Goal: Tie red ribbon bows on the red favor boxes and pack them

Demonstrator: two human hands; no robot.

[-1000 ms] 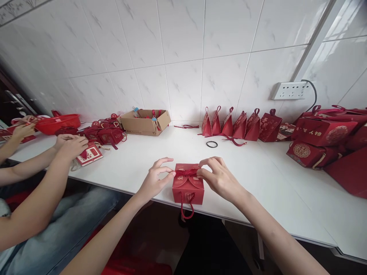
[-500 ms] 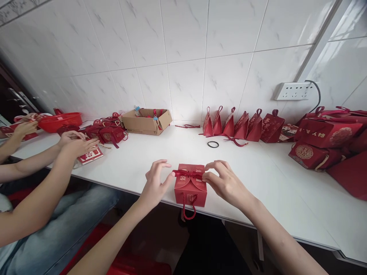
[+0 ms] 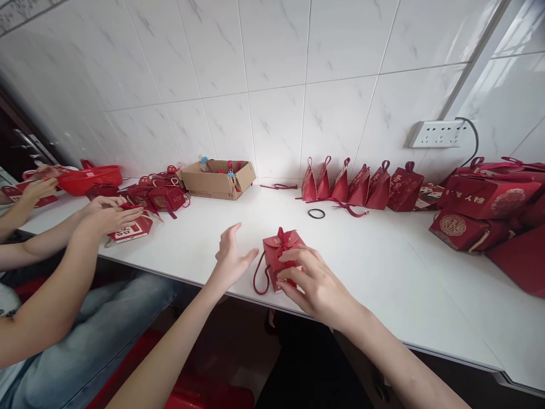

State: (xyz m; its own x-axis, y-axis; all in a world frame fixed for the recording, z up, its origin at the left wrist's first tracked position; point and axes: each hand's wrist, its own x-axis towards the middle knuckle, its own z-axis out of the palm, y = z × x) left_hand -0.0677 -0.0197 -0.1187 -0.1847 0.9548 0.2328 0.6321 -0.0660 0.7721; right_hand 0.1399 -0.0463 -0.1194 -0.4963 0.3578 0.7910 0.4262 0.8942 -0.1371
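At six o'clock, box (image 3: 271, 260): a push could slide it off desk (image 3: 383, 272).
Left grip (image 3: 230, 261): open.
Right grip (image 3: 321, 287): open, at box; snagging could loosen bow (image 3: 284, 241).

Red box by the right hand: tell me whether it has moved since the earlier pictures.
Yes. The red box has turned, its cord loop now at its left, and sits slightly nearer the black ring.
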